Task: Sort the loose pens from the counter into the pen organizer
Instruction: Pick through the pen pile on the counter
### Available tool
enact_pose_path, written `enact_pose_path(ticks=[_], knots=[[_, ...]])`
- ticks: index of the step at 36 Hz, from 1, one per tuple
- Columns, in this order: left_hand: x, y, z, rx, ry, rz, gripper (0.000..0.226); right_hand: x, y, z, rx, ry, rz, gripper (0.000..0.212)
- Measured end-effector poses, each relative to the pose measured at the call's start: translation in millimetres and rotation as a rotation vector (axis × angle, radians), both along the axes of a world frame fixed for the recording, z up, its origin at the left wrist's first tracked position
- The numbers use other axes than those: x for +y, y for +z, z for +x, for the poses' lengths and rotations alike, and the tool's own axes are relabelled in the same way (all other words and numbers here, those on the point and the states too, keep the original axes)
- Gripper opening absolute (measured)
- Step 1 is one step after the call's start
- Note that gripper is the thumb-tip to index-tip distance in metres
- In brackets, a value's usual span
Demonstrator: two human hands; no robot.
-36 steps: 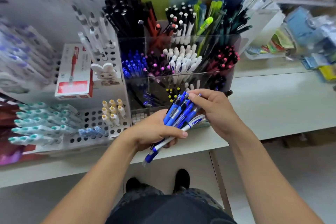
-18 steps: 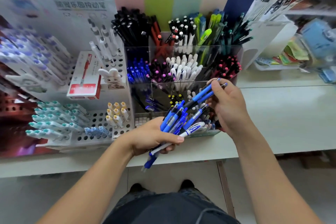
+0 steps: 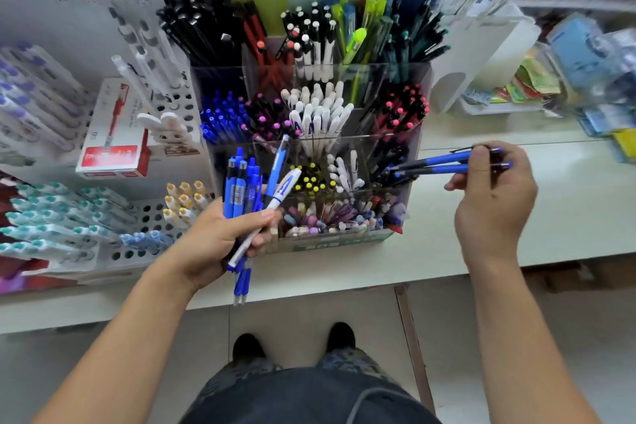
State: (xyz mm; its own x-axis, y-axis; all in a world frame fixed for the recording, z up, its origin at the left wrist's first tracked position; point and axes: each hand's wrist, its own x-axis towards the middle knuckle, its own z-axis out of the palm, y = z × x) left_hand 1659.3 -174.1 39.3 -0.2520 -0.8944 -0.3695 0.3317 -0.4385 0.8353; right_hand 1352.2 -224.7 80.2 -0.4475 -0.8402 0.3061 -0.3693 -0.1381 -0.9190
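- Beside the organizer (image 3: 418,103), the right hand (image 3: 494,203) pinches two blue pens (image 3: 444,163).
- Left hand (image 3: 220,237) grips a bundle of pens (image 3: 246,189).

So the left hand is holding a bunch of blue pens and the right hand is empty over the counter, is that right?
Not quite. The left hand does hold the bunch of blue pens, but the right hand is not empty: the head view shows it pinching two blue pens over the counter, beside the pen organizer.

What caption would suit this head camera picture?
Left hand grips a bundle of blue pens; right hand pinches two blue pens beside the clear pen organizer.
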Motion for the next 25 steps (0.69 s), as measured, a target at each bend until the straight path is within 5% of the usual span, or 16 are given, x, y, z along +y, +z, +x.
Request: enact_pose_path(ticks=[7, 12, 25], knots=[[-8, 13, -15, 0.017, 0.015, 0.055, 0.028, -26, -16, 15, 0.318, 0.088, -0.050, 0.006], [-10, 14, -29, 0.073, -0.027, 0.060, 0.033, -42, 4, 6, 0.246, 0.098, -0.104, 0.004], [-2, 15, -43, 0.000, -0.046, 0.085, 0.021, -44, -34, 22, 0.693, 0.440, 0.258, 0.006]])
